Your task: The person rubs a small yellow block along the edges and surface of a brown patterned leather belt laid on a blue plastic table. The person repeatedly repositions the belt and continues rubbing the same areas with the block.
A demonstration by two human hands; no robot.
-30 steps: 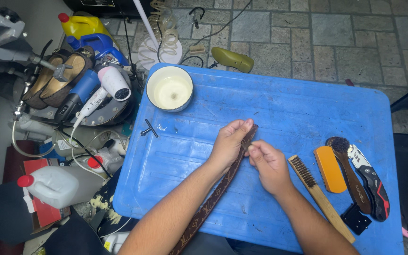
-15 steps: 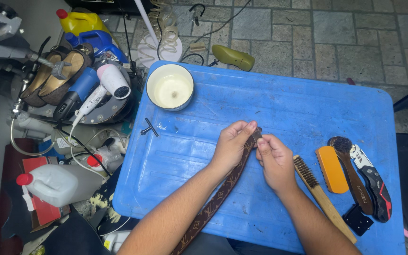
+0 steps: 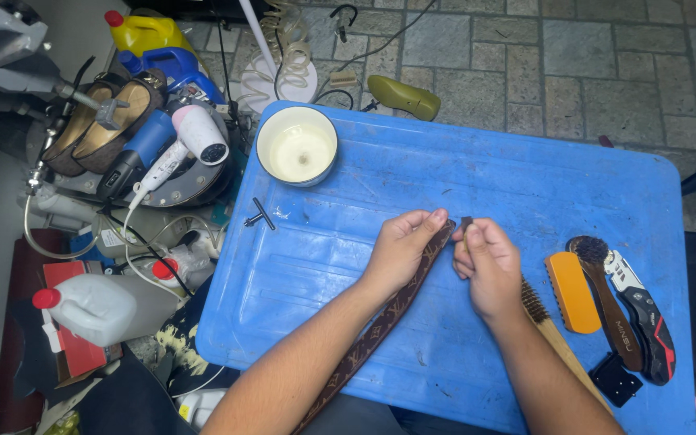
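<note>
A brown patterned strap (image 3: 380, 326) ran diagonally across the blue plastic table (image 3: 445, 169), from the near edge at about 7 o'clock up toward the centre. Its upper end passed under the left hand (image 3: 403, 248), whose fingers were curled closed around it, thumb lying along the strap's top edge. Just beside it, at 3 o'clock of the left hand, the right hand (image 3: 486, 266) was drawn into a loose fist, its thumb and forefinger pinched narrowly on a small dark piece (image 3: 466, 223) that stood up above the knuckles. Whether that piece was joined to the strap could not be told. The two hands nearly touched.

At 4 o'clock of the right hand, partly beneath the wrist, lay a wooden-handled wire brush (image 3: 543, 318). Further to 3 o'clock sat an orange block brush (image 3: 572, 292), a dark round-headed brush (image 3: 602, 278) and a folding utility knife (image 3: 644, 318), side by side, with a small black square piece (image 3: 612, 379) near the table's edge.

At 10 o'clock of the hands lay a small black T-shaped key (image 3: 259, 215), and beyond it, at 11 o'clock, a white bowl (image 3: 296, 147). Off the table to 9 o'clock were a white jug with a red cap (image 3: 94, 306), a white hair dryer (image 3: 191, 141) and a pair of brown shoes (image 3: 102, 121). Farthest away, at 12 o'clock, a green shoe last (image 3: 404, 97) lay on the stone floor (image 3: 590, 64).
</note>
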